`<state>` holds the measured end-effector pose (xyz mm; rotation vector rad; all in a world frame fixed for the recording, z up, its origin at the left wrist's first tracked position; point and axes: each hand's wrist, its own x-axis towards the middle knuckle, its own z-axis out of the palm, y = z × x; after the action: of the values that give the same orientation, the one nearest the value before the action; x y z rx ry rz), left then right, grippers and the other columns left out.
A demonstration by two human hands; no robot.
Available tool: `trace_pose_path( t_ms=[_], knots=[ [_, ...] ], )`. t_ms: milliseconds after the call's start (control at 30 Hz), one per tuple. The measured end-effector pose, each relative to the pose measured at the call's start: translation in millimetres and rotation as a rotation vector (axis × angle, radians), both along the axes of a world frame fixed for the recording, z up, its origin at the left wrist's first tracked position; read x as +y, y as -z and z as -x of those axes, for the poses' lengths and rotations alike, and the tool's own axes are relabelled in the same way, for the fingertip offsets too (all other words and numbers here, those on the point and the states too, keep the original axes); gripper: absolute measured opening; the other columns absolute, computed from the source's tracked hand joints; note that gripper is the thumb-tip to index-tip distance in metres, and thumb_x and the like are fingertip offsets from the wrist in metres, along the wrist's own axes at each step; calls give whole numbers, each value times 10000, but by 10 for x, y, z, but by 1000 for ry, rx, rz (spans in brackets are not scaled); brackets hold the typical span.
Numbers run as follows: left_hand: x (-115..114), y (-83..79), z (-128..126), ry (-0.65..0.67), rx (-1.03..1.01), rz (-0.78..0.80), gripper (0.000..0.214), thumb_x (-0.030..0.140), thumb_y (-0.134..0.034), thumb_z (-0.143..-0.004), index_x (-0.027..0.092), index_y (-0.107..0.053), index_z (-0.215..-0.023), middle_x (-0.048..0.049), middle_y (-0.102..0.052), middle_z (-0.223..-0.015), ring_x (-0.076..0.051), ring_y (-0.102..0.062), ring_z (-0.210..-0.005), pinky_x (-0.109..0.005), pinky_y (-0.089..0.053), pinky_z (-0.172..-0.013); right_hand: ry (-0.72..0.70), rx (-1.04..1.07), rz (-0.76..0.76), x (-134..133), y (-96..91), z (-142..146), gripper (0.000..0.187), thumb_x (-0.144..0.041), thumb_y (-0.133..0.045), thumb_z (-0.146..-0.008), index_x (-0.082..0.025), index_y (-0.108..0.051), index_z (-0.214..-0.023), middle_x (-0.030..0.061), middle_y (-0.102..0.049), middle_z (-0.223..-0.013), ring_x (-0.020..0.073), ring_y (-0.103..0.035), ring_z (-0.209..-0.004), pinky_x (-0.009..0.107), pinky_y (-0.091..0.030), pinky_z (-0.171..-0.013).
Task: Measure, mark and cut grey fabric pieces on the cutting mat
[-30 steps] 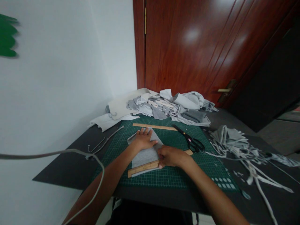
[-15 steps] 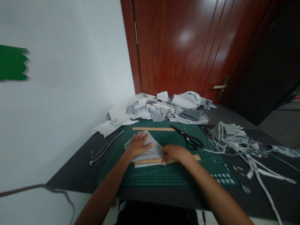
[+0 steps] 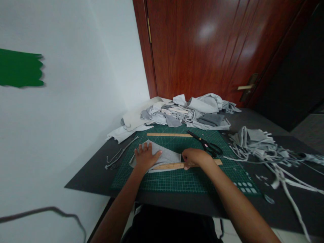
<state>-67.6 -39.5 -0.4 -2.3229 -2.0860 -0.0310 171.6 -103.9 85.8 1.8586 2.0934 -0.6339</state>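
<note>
A folded piece of grey fabric (image 3: 168,156) lies on the green cutting mat (image 3: 177,184). On its left part my left hand (image 3: 146,157) is pressed flat with the fingers spread. A wooden ruler (image 3: 169,166) runs along the fabric's near edge, and a thin pale edge of cloth shows below it. My right hand (image 3: 196,157) is closed around the ruler right of its middle, beside the fabric's right corner; its fingertips are partly hidden. Black-handled scissors (image 3: 205,144) lie just beyond my right hand.
Another wooden ruler (image 3: 168,135) lies across the mat's far part. Behind it is a heap of grey and white fabric scraps (image 3: 174,113). More scraps and strips (image 3: 253,140) spread over the right side. Thin cords (image 3: 121,155) lie at the left, near the wall.
The view has shifted slightly. My left hand has slid left over the mat, and the fabric's far corner has moved left with it. My right hand stays on the ruler.
</note>
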Motion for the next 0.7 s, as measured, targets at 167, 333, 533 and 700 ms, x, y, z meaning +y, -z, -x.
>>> trace_pose_path(
  t_ms=[167,333,533,700],
  knots=[
    [-135,-13,13,-72,-28,-4,981,805,-329,-938,115,-321,-1636,-192,-263,-1702,-476,-173,-1570,-669,-143,-1238,22,-32,-22,27,7,-58,314,-249,-848,-772,-189,-783,-1074,127,-770,-1205,304,-732,-1073,298,-486,-707],
    [-235,-4,81,-103,-42,-11,941,790,-327,-948,148,-327,-1637,-177,-264,-1705,-458,-170,-1576,-687,-137,-1233,-3,-40,50,57,53,-48,410,-230,-906,-662,-200,-780,-1051,99,-786,-1159,302,-737,-1032,286,-462,-659],
    [-266,-4,239,-86,-31,11,890,767,-314,-973,184,-313,-1646,-162,-266,-1708,-456,-168,-1578,-688,-146,-1232,-120,37,105,150,139,-155,301,-326,-836,-713,-211,-788,-987,40,-790,-985,250,-724,-895,270,-419,-625],
    [-251,27,305,-63,-1,-11,895,768,-333,-971,179,-316,-1645,-173,-269,-1704,-470,-181,-1571,-690,-157,-1228,-140,56,67,173,190,-171,293,-337,-821,-708,-208,-763,-965,24,-760,-949,220,-679,-838,267,-378,-608]
  ],
)
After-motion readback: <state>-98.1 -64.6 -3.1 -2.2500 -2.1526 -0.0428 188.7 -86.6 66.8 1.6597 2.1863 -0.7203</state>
